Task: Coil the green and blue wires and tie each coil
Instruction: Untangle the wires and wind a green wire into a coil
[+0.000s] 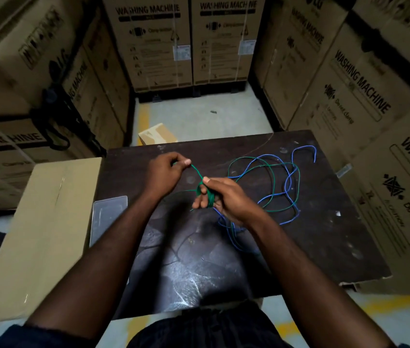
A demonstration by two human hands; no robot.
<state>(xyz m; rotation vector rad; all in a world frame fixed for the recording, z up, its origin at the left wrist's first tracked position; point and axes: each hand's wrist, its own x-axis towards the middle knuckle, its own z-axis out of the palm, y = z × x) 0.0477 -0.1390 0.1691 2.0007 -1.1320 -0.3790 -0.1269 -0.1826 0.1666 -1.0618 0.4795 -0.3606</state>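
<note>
The green wire (296, 194) lies in loose loops on the dark table (311, 247), tangled with the blue wire (288, 183). My right hand (220, 198) holds a small coil of green wire wound round its fingers above the table's middle. A taut green strand runs up and left from that coil to my left hand (167, 172), which pinches it between thumb and fingers. The blue wire's free end curls near the table's far right corner. Part of both wires passes under my right wrist.
A clear plastic sheet (107, 217) lies at the table's left edge. A plain cardboard box (40, 234) stands against the table on the left. Stacked washing machine cartons (364, 101) wall in the space. A small box (157, 134) sits on the floor beyond the table.
</note>
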